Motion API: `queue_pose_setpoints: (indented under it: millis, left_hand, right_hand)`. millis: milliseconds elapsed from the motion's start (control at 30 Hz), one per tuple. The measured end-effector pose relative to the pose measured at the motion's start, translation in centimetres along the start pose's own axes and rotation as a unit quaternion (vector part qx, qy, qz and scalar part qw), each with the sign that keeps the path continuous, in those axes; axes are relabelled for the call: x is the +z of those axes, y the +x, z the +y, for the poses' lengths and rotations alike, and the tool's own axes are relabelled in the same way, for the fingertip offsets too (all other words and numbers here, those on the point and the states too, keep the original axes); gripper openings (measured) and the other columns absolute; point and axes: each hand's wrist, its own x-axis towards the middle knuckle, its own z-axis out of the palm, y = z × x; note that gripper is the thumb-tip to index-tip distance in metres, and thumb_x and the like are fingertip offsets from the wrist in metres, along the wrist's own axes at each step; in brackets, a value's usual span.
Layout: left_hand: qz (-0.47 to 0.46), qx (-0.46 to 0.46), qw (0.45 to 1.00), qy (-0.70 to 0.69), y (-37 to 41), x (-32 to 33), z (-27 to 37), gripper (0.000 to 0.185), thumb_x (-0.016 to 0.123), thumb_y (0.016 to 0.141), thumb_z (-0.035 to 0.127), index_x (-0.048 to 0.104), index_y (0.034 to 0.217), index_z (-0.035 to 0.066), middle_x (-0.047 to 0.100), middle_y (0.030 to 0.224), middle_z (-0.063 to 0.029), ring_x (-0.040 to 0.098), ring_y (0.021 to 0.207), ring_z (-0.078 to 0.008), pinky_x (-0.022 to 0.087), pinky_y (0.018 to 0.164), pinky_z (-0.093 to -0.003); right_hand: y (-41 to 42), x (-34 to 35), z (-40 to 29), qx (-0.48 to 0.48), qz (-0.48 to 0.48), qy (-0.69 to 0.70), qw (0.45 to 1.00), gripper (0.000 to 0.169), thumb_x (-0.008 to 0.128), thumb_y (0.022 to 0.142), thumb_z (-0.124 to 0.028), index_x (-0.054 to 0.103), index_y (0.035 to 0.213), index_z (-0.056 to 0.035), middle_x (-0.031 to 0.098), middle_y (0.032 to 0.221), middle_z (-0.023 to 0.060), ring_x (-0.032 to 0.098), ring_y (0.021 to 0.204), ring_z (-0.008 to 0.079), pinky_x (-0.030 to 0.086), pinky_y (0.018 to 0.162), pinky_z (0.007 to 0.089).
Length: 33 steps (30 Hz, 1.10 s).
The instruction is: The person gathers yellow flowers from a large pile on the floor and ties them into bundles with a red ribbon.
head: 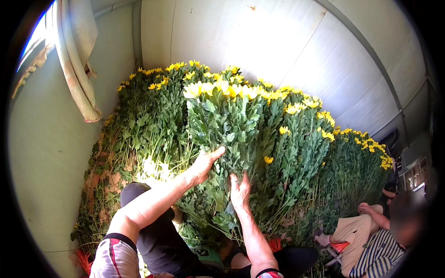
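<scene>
A bunch of yellow chrysanthemums (226, 118) with long leafy stems stands upright in front of me, its flowers level at the top. My left hand (205, 164) is round the left side of its leafy stems, the thumb lying across the front. Lower down, my right hand (240, 191) supports the bunch from the front and right, its fingers against the leaves. The stem ends hang between my forearms. Right behind the bunch stand more cut chrysanthemums (295, 139) with yellow flowers.
Stacked chrysanthemums (153, 100) line the pale panel wall (222, 31). A rolled cloth (74, 69) hangs at the upper left. Stems and leaves litter the floor. Red strings (82, 260) lie lower left. A seated person in a striped shirt (377, 253) is at the right.
</scene>
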Motion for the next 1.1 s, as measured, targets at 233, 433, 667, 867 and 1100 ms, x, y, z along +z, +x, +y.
queue_pose_setpoints:
  millis: [233, 433, 667, 867, 1100]
  left_hand:
    - [-0.044, 0.016, 0.988, 0.147, -1.3, -1.6, 3.2, 0.043, 0.083, 0.071, 0.021, 0.067, 0.104, -0.001, 0.068, 0.102, -0.0075, 0.059, 0.096, -0.0195, 0.043, 0.093, -0.0392]
    - [0.126, 0.069, 0.981, 0.127, -3.7, -3.2, 10.9, 0.051, 0.081, 0.069, 0.031, 0.067, 0.11, 0.005, 0.063, 0.117, -0.0113, 0.051, 0.117, -0.023, 0.032, 0.104, -0.0421]
    - [-0.083, 0.099, 0.983, -0.129, -3.9, -12.2, 11.2, 0.053, 0.062, 0.083, 0.027, 0.049, 0.128, 0.0, 0.058, 0.096, -0.0114, 0.054, 0.084, -0.0268, 0.047, 0.074, -0.0394]
    - [-0.149, 0.118, 0.975, -0.113, -4.6, -12.0, 11.7, 0.034, 0.063, 0.081, 0.016, 0.058, 0.112, 0.001, 0.055, 0.083, -0.0116, 0.052, 0.076, -0.0272, 0.046, 0.068, -0.0336]
    - [-0.16, 0.108, 0.972, -0.131, -3.3, -9.7, 10.7, 0.04, 0.064, 0.081, 0.024, 0.058, 0.111, -0.001, 0.058, 0.084, -0.013, 0.054, 0.078, -0.0291, 0.048, 0.069, -0.0372]
  right_hand:
    - [0.4, 0.5, -2.9, 0.033, -0.069, 0.044, 0.996, 0.042, 0.045, 0.097, -0.031, 0.052, 0.123, 0.001, 0.064, 0.108, 0.0188, 0.063, 0.095, 0.0297, 0.049, 0.082, 0.0391]
    - [-7.1, 4.4, 9.3, 0.182, -0.328, -0.173, 0.911, 0.048, 0.031, 0.102, -0.04, 0.058, 0.118, -0.0024, 0.064, 0.11, 0.0159, 0.061, 0.097, 0.0294, 0.047, 0.083, 0.0415]
    - [-17.1, 10.5, 10.1, 0.155, -0.412, -0.159, 0.884, 0.036, 0.055, 0.094, -0.033, 0.061, 0.117, -0.0068, 0.068, 0.085, 0.0188, 0.065, 0.077, 0.0353, 0.05, 0.069, 0.0434]
    - [-7.3, 3.0, 4.4, -0.048, -0.151, -0.117, 0.98, 0.026, 0.058, 0.093, -0.016, 0.062, 0.118, -0.0136, 0.069, 0.083, 0.0094, 0.051, 0.046, 0.0072, 0.04, 0.033, 0.0202]
    - [8.0, -8.6, -8.1, -0.062, 0.057, -0.001, 0.996, 0.016, 0.055, 0.095, -0.015, 0.066, 0.104, -0.0073, 0.065, 0.079, 0.0052, 0.053, 0.058, 0.0059, 0.04, 0.046, 0.0172]
